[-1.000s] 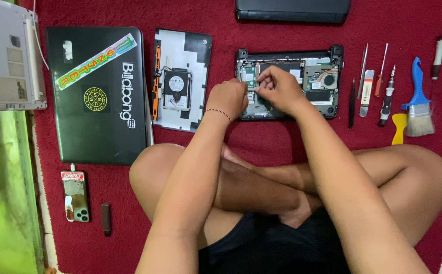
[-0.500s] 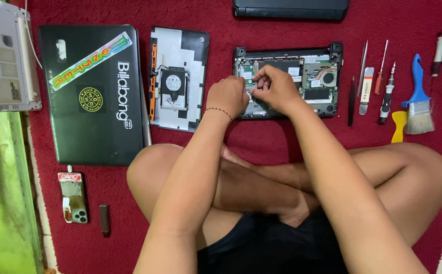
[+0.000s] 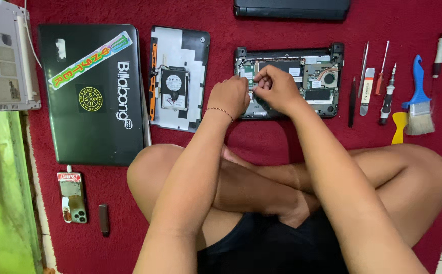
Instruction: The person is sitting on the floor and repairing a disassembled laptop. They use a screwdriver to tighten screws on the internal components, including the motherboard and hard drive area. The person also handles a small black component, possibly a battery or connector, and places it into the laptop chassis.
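An opened laptop base (image 3: 312, 76) with its circuit board and fan exposed lies on the red carpet (image 3: 261, 30). Both my hands rest on its left half. My left hand (image 3: 229, 96) is curled with its fingertips down on the board near the left edge. My right hand (image 3: 276, 89) is pinched close beside it, fingers bent onto the same spot. Whether either hand holds a small part is hidden by the fingers. My crossed legs (image 3: 261, 187) sit just below the base.
A black laptop lid with stickers (image 3: 91, 94) lies at left, beside a cover panel with a hard drive (image 3: 175, 81). Tweezers, screwdrivers (image 3: 385, 96), a blue brush (image 3: 418, 101) and a yellow pry tool lie at right. A phone (image 3: 72, 197) and a small dark stick lie lower left.
Both hands stay on the same spot of the board; the fingers shift only slightly. The view has drifted a little.
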